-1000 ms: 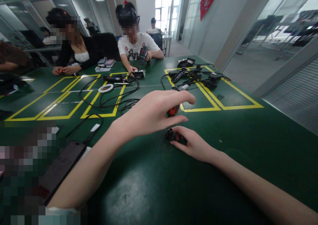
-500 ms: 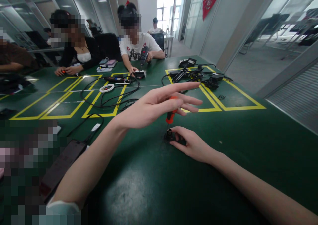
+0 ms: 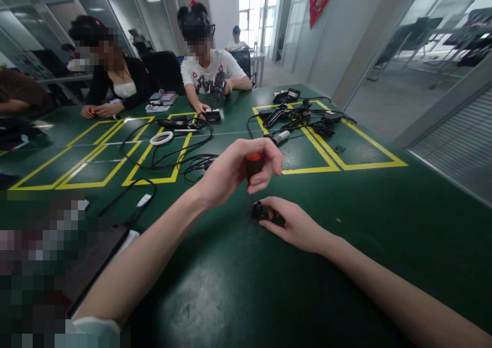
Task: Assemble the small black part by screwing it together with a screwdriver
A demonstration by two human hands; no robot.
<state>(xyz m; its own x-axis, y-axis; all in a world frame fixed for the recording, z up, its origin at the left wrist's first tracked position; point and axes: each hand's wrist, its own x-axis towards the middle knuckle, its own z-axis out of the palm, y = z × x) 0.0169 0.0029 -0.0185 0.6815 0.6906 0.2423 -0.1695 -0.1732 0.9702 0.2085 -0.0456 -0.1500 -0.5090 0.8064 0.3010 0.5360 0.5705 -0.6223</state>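
Head view | left hand (image 3: 238, 171) wraps curled fingers round screwdriver (image 3: 254, 167), above black part (image 3: 257, 212) on table (image 3: 215, 286) | right hand (image 3: 298, 224) pinches part's right side, fingers slightly parted | judged step: turning; next needs steady twist

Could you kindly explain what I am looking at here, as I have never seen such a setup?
There is no machine at these wrists: they are a person's bare hands, seen from a camera worn on that person's head. The left hand grips a screwdriver, pointing down towards a small black part held by the right hand. The green table also bears black cables and a white ring. Across it, another person holds a drill.
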